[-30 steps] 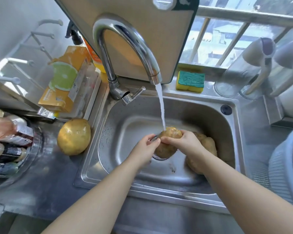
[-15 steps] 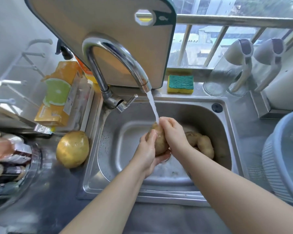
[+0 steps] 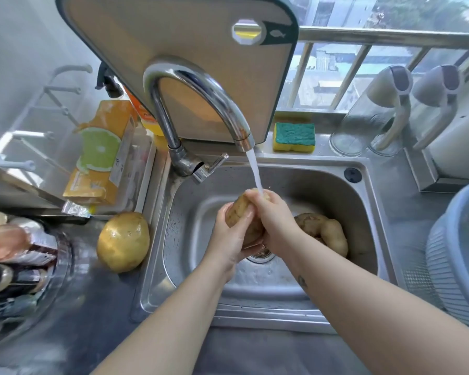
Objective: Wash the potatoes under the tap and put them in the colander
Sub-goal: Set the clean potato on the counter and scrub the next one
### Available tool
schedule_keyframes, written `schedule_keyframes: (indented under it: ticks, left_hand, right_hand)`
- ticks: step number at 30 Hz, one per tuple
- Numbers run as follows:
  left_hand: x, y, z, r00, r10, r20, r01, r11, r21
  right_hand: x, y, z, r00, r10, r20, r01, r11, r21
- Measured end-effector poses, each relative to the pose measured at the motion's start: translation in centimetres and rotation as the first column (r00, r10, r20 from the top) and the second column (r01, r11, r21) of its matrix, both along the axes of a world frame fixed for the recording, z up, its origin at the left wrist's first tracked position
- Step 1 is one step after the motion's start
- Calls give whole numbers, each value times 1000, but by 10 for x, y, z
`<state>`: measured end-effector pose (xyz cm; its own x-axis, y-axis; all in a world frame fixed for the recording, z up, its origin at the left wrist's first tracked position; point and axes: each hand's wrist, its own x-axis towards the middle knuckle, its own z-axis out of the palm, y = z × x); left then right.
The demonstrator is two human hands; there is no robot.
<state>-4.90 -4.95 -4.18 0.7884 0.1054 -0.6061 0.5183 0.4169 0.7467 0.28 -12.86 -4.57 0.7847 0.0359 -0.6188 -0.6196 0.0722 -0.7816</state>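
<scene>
Sink: stainless steel, rounded-rectangle basin, brushed and wet, droplets on the left wall. Round perforated drain at the bottom centre.

Tap: chrome, high arched gooseneck, lever handle at the base. Running; thin white stream slanting down onto the hands.

Potato: oblong, tan, matte skin with dark specks. Held over the drain, under the stream, tilted with one end up.

Left hand: cups the potato from below and the left side, fingers curled round it.

Right hand: wraps over the upper right end, fingers clasped on the skin, water landing at the knuckles.

Other potatoes: lumpy, brown-yellow, lying together on the basin floor at the right wall, partly hidden behind the right wrist. Exact count unclear.

Colander: pale blue-grey plastic, round, ribbed and slotted sides, on the counter right of the sink, cut off by the frame edge. Nothing visible inside the part in view.

Behind the tap: cutting board, beige face, dark rim, rounded corners, hang-hole at one corner, leaning upright. Beside it on the ledge, sponge, yellow foam with rough green scouring top.

Left counter: round yellow fruit, dimpled rind, just beside the sink rim. Orange carton with a green citrus-slice print, lying in a tray further back.
</scene>
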Motion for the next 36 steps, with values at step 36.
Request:
schedule_keyframes:
  ticks: [36]
  left_hand:
    - [31,-17,1,993,87,74,-86,996,-10]
  right_hand:
    - [-21,-26,23,980,-200,-10,199,967,158]
